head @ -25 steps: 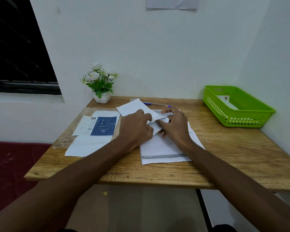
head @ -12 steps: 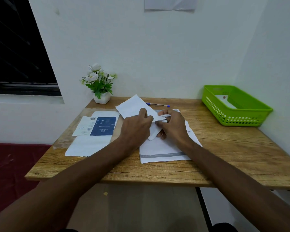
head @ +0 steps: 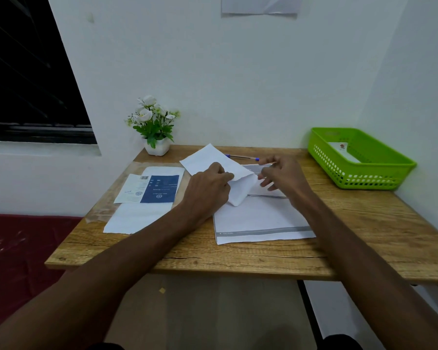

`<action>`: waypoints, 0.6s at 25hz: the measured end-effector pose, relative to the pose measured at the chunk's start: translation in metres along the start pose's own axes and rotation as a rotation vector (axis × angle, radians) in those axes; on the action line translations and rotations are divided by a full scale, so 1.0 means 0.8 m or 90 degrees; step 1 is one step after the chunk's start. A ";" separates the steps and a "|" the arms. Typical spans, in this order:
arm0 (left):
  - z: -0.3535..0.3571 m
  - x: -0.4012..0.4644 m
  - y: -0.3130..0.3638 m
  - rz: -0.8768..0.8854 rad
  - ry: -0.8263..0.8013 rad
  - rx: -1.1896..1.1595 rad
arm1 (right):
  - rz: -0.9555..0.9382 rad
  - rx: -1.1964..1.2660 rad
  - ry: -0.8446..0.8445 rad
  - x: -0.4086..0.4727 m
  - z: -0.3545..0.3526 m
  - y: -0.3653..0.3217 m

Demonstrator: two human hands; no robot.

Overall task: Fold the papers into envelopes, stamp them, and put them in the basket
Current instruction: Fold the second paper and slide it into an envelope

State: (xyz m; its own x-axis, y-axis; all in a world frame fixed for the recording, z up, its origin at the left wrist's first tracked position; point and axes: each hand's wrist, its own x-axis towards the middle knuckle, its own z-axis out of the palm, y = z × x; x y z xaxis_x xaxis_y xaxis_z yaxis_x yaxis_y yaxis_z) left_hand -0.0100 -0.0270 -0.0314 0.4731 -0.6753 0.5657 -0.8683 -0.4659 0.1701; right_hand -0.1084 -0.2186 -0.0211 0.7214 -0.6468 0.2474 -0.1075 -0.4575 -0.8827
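The half-folded paper (head: 220, 168) sits mid-tabletop, toward the back edge, pinched by the left hand (head: 208, 188); the right hand (head: 281, 175) hovers beside it, fingers loosely spread. Judging by this, align the flap's edges squarely before creasing — basket (head: 379, 173) waits at the back right corner.

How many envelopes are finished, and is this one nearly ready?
One stamped envelope already lies in the green basket. The left hand grips a partly folded paper; the right hand hovers open beside it. Folding, stamping and basketing are left, and more paper waits underneath.
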 end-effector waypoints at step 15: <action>0.003 0.010 -0.024 0.043 0.003 -0.087 | 0.032 -0.363 -0.187 0.030 -0.020 0.020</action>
State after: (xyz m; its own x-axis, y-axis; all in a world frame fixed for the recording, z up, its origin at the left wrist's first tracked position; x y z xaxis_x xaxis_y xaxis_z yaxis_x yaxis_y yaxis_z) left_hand 0.0111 -0.0248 -0.0323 0.4121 -0.6994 0.5840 -0.9107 -0.3367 0.2394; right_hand -0.1037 -0.2512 -0.0233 0.8550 -0.5182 0.0199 -0.4340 -0.7360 -0.5195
